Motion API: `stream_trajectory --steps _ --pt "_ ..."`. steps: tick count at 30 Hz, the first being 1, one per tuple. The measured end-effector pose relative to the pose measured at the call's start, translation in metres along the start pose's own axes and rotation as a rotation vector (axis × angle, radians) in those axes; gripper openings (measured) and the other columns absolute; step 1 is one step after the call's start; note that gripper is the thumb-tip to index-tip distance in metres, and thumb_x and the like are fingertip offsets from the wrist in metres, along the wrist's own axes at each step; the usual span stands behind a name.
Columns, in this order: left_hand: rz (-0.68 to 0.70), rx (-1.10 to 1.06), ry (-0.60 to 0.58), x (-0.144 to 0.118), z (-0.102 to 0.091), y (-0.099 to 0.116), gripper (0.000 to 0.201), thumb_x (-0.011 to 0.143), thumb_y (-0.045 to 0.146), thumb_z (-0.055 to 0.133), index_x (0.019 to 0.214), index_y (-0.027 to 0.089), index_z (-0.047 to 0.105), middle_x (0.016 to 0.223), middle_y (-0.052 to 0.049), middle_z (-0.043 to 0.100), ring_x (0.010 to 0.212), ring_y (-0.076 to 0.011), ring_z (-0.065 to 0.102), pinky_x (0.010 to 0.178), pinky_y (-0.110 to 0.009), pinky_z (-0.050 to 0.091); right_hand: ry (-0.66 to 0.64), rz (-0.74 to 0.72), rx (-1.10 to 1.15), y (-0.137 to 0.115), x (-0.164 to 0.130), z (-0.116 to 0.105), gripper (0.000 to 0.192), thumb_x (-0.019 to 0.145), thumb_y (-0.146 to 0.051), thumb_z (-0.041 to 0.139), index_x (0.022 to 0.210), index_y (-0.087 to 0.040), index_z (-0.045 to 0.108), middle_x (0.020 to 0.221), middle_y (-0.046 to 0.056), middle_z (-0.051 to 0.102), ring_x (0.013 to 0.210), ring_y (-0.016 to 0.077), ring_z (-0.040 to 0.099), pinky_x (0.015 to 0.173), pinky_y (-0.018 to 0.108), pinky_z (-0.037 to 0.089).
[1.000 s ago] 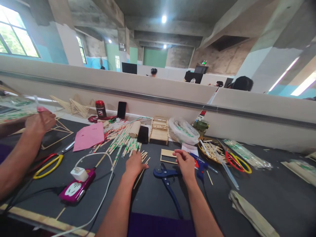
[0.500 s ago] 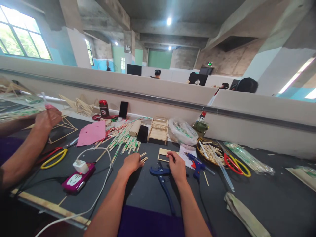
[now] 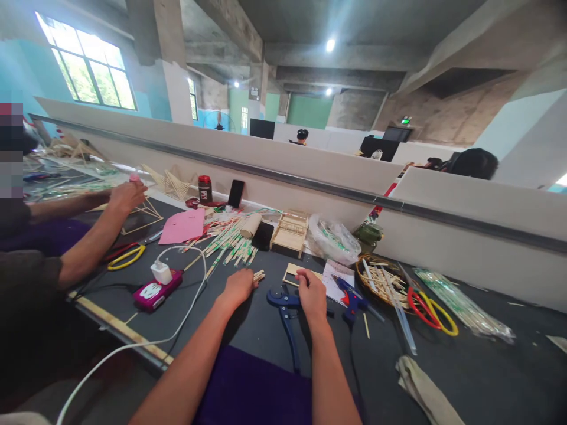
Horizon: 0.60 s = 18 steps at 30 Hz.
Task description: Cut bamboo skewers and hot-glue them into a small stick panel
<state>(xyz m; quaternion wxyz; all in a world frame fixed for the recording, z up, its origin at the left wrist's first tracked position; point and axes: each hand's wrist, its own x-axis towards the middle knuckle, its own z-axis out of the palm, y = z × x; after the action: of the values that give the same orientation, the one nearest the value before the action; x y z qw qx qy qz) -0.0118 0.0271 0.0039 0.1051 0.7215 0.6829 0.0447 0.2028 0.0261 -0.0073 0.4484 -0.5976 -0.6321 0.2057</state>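
My left hand [image 3: 238, 287] rests on the dark table [image 3: 465, 360], closed around a small bundle of short wooden sticks [image 3: 258, 275] whose ends poke out past my fingers. My right hand [image 3: 312, 293] lies just right of it, fingers curled at the near edge of a flat wooden frame [image 3: 293, 271]; whether it grips the frame is unclear. A blue cutter [image 3: 287, 316] lies between and below both hands. A blue glue gun [image 3: 352, 295] sits to the right of my right hand.
A co-worker's hand [image 3: 126, 195] works at the left. Nearby lie a pink power bank [image 3: 155, 294], yellow scissors [image 3: 126, 258], pink paper [image 3: 183, 225], wrapped chopsticks [image 3: 230, 239], a small wooden model [image 3: 290, 231], a basket of sticks [image 3: 383, 277] and red scissors [image 3: 432, 307]. A partition [image 3: 310, 171] borders the far edge.
My left hand has gathered loose sticks and closed on them. My right hand has drawn in to the wooden frame. The view has swung left and shows more of the co-worker.
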Motion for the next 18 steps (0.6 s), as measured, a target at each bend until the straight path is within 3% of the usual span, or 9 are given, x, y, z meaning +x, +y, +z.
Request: stream_trajectory --steps 7,13,16,18 --pt "0.043 0.032 0.055 -0.007 0.008 0.011 0.026 0.088 0.018 0.041 0.099 0.01 0.063 0.105 -0.02 0.063 0.105 -0.0286 0.058 0.085 -0.036 0.043 -0.046 0.011 0.008 0.002 0.0 -0.001 0.03 0.081 -0.024 0.038 0.094 -0.023 0.065 0.087 0.002 0.073 0.084 0.021 0.066 0.077 0.032 0.046" --pt "0.036 0.032 0.093 -0.005 0.013 0.007 0.022 0.087 0.02 0.041 0.095 0.013 0.061 0.101 -0.016 0.065 0.098 -0.0243 0.06 0.082 -0.031 0.042 -0.051 0.021 -0.006 0.003 0.001 -0.005 0.03 0.081 -0.022 0.038 0.093 -0.023 0.065 0.086 0.002 0.073 0.085 0.021 0.066 0.077 0.031 0.046" --pt "-0.027 -0.094 0.171 0.005 0.017 0.0 0.027 0.093 0.029 0.033 0.099 0.017 0.056 0.091 -0.01 0.066 0.086 -0.0215 0.062 0.073 -0.028 0.042 -0.047 0.02 -0.016 0.003 0.001 -0.006 0.03 0.082 -0.022 0.038 0.094 -0.023 0.065 0.086 0.002 0.073 0.085 0.0204 0.066 0.076 0.03 0.046" --pt "-0.036 -0.303 0.278 0.015 0.018 -0.001 0.027 0.094 0.035 0.033 0.1 0.019 0.054 0.082 -0.006 0.064 0.078 -0.0199 0.061 0.07 -0.028 0.04 -0.045 0.029 -0.034 0.003 0.001 -0.006 0.03 0.082 -0.021 0.038 0.094 -0.023 0.066 0.085 0.001 0.073 0.084 0.0202 0.066 0.075 0.03 0.045"
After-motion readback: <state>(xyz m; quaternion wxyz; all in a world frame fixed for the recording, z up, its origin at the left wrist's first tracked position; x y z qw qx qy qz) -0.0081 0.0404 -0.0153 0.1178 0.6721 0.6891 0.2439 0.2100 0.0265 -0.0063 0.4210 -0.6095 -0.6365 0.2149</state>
